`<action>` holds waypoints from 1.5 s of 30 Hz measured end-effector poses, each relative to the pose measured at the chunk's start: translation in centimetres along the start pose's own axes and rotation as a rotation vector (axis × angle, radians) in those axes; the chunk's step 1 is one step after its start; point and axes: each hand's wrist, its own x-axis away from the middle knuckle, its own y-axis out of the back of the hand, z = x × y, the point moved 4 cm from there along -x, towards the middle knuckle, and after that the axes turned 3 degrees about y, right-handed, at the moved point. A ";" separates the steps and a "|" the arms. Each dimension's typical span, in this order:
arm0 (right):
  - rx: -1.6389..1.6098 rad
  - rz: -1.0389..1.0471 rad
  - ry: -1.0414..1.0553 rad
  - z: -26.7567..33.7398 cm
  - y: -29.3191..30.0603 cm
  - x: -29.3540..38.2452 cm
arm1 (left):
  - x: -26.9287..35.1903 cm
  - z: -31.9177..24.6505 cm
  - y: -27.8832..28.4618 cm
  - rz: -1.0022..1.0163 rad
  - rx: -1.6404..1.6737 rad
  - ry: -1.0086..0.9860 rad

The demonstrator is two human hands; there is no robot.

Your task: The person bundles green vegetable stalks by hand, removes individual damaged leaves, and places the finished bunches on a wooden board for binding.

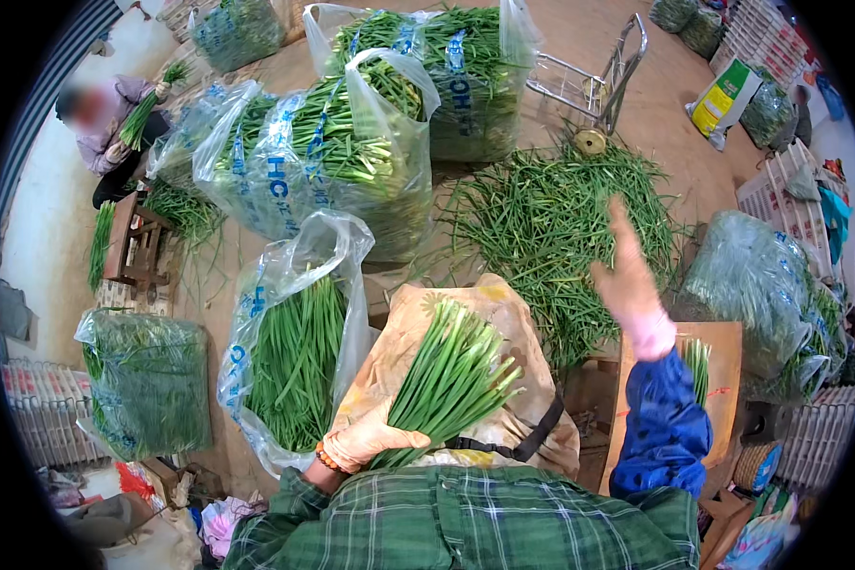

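Observation:
My left hand (372, 437), gloved and with a beaded bracelet at the wrist, holds a bundle of green garlic chives (449, 377) low on its leafy part, the pale ends pointing up and right. The bundle lies over a stained floral apron (392, 335) on my lap. My right hand (627, 274) is raised at the right, blurred, fingers apart, with nothing seen in it, above the edge of a loose heap of green stalks (541, 235). Below it, a small bunch of chives (697, 370) lies on a wooden board (727, 413). An open plastic bag (356, 313) of chives stands at my left.
Large bags of chives (278, 164) stand ahead, beside a metal hand cart (605, 85). A filled bag (149, 385) is at left, another (748, 285) at right. A person (114, 121) holding chives sits upper left near a wooden stool (122, 239). Plastic crates (819, 434) stand at right.

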 end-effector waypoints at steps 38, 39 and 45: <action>-0.670 -0.482 -0.374 -5.4 1.9 -2.4 | -0.2 0.3 0.4 0.074 0.041 0.162; -0.726 -0.617 -0.432 -8.6 2.9 -1.5 | -0.1 0.5 0.7 0.027 0.092 0.235; -0.368 0.417 -0.431 0.5 -5.1 5.6 | -0.1 1.5 2.3 -0.035 0.224 0.093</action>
